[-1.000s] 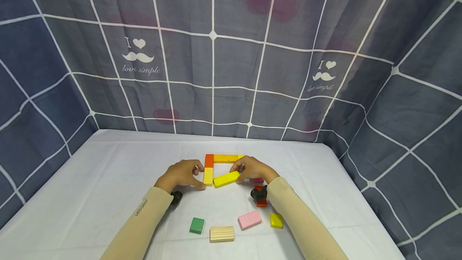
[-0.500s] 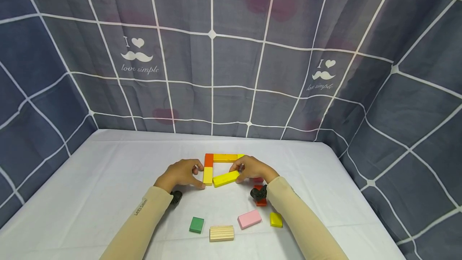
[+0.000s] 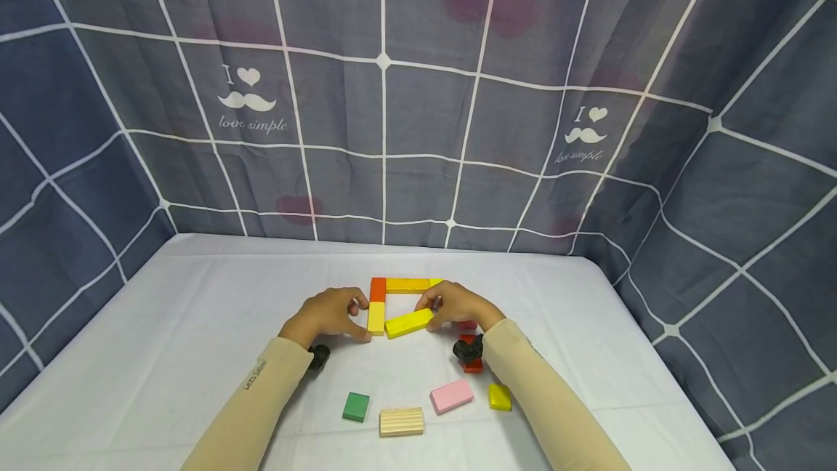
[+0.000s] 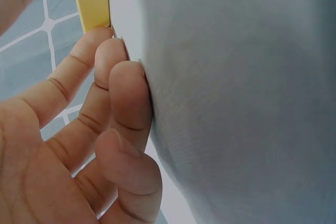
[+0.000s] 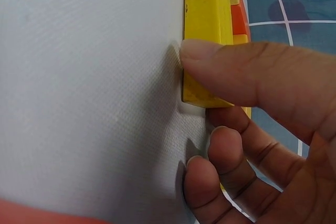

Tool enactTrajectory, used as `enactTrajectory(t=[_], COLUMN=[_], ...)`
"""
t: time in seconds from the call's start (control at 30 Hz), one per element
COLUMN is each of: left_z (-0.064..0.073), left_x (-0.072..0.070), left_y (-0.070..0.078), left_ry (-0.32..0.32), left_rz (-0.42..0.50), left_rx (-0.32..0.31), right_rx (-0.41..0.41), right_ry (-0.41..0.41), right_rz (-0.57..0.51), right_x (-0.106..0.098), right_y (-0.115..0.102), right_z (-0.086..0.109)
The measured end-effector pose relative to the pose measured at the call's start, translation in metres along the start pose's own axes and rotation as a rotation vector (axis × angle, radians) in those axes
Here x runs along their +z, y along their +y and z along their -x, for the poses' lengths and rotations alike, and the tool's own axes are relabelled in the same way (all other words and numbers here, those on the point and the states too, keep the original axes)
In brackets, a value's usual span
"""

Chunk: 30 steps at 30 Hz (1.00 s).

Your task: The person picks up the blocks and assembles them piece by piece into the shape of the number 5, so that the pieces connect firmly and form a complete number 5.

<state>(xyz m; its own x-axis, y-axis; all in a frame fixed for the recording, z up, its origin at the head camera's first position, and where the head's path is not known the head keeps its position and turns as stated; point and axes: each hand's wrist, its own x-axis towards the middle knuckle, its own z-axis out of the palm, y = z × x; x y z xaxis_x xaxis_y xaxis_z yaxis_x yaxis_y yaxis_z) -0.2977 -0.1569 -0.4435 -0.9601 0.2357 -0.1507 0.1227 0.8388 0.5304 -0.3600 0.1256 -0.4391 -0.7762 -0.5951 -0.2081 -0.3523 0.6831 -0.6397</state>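
Beyond a pink block [image 3: 451,396], pinching a yellow bar [image 3: 406,323]
Held by its right end in the right hand [image 3: 460,304], seemingly for steering; pale yellow block [image 3: 375,319] just left, touched by relaxed left hand [image 3: 325,315], perhaps bracing; farther, orange block [image 3: 378,289].

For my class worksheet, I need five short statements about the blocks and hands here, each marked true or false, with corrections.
1. The right hand grips a long yellow block. True.
2. A green block and a pink block lie apart on the white cloth. True.
3. The left hand is holding the green block. False: that hand is at a paler yellow block.
4. The ribbed wooden block is stacked on the pink block. False: it lies on the cloth, apart from it.
5. In the head view, a small yellow block lies right of the pink block. True.
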Motion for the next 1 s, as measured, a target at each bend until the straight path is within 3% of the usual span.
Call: enactTrajectory(t=[1.0], left_z=[-0.0004], left_x=[-0.0009], left_y=[0.0005], left_ry=[-0.002], left_rz=[-0.011], left_rx=[-0.002], right_rx=[-0.015], right_ry=[-0.025], right_rz=[0.003], right_x=[0.0009], right_y=[-0.0007], right_z=[0.0024])
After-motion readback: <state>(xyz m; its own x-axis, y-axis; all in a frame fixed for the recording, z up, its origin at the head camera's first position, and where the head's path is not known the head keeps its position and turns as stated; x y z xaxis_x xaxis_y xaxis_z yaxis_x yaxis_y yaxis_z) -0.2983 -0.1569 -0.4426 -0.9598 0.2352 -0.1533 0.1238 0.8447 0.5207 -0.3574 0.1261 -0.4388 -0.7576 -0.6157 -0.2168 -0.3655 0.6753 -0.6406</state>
